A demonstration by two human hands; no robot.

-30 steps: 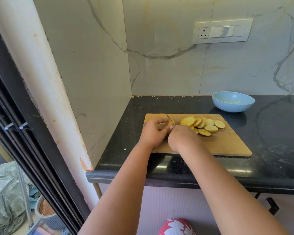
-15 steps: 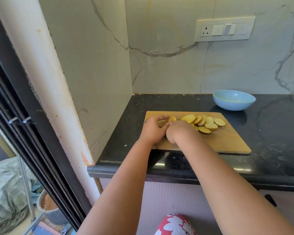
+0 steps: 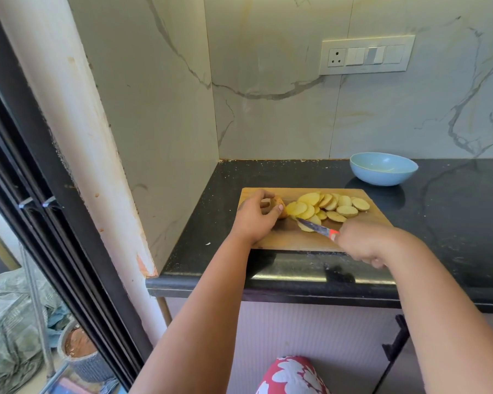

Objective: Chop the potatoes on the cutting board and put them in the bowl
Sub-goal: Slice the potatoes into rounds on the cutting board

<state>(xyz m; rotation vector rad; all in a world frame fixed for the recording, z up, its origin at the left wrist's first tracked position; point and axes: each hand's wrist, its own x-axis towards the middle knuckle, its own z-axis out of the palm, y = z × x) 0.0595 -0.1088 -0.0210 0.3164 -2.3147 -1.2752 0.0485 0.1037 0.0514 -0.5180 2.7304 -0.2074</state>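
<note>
On the cutting board (image 3: 362,224), left hand (image 3: 254,217) pinches the potato end (image 3: 279,209) just left of the slices (image 3: 325,207); right hand (image 3: 365,243) grips the knife (image 3: 315,226), blade pointing left toward it.

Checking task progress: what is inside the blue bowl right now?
The blue bowl shows only its pale inner wall; no potato slices are in it. They lie on the cutting board.

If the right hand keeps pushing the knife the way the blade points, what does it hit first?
Probably the potato end pinched by the left hand; the right hand aims the knife up-left past the slices. Depth is unclear.
</note>
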